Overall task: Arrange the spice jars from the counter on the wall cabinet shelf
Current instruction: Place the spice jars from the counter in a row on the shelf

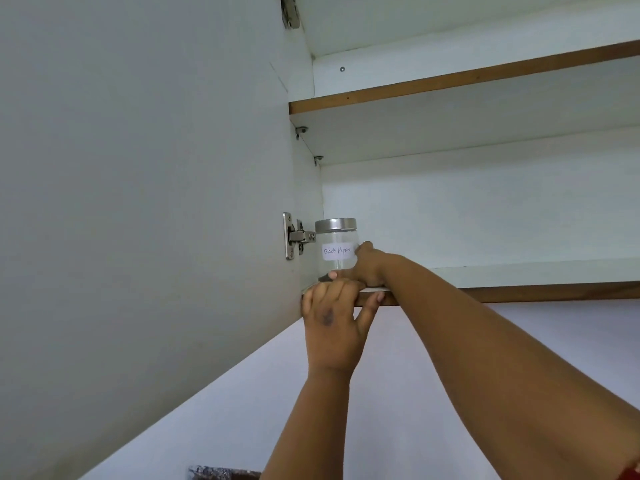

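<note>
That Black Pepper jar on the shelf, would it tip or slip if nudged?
The Black Pepper jar looks squat and wide-based, so probably hard to tip. Its clear walls look smooth, likely slippery and breakable. It appears nearly empty, so probably light.

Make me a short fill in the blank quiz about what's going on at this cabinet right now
1. The label on the glass jar reads Black ____.
2. The jar's lid is ____ in colour.
3. The right hand holds the jar; the left hand grips the front edge of the ____ shelf.

Missing words: Pepper; silver; bottom
</note>
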